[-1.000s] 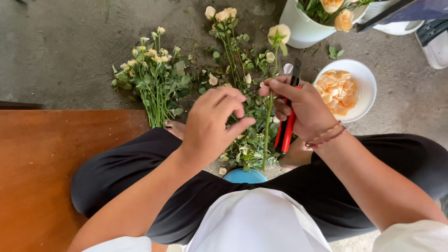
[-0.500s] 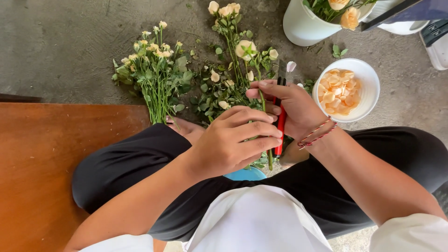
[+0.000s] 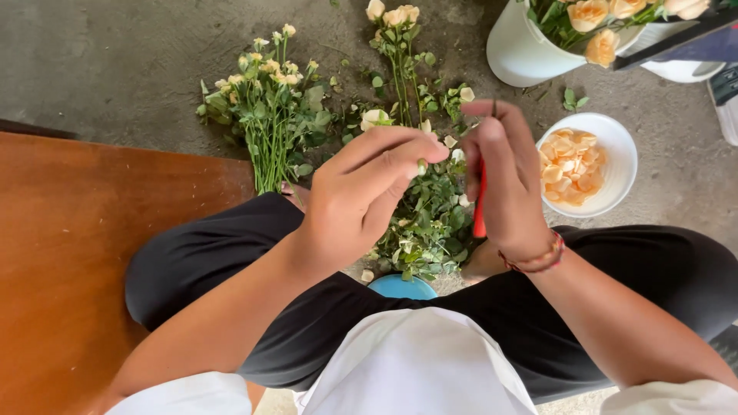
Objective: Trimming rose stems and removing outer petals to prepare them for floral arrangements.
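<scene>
My left hand (image 3: 365,196) pinches a thin green flower stem (image 3: 421,166) between thumb and fingers, above a pile of cut leaves and stems (image 3: 430,223) on the concrete floor. My right hand (image 3: 503,180) is closed around red-handled shears (image 3: 480,207), held upright close to the left fingertips. A small cream bloom (image 3: 374,117) shows just beyond my left hand. Whether the blades touch the stem is hidden by my fingers.
A bunch of small cream spray roses (image 3: 269,100) lies at left. A white bowl (image 3: 624,165) of peach petals sits at right. A white bucket (image 3: 523,54) of peach roses stands at top right. An orange-brown wooden board (image 3: 69,261) is at left, a blue object (image 3: 401,287) between my legs.
Both hands rose and came closer together. The long stem with the cream bloom held in the right hand a second ago is gone from it; the left hand now pinches a short stem.
</scene>
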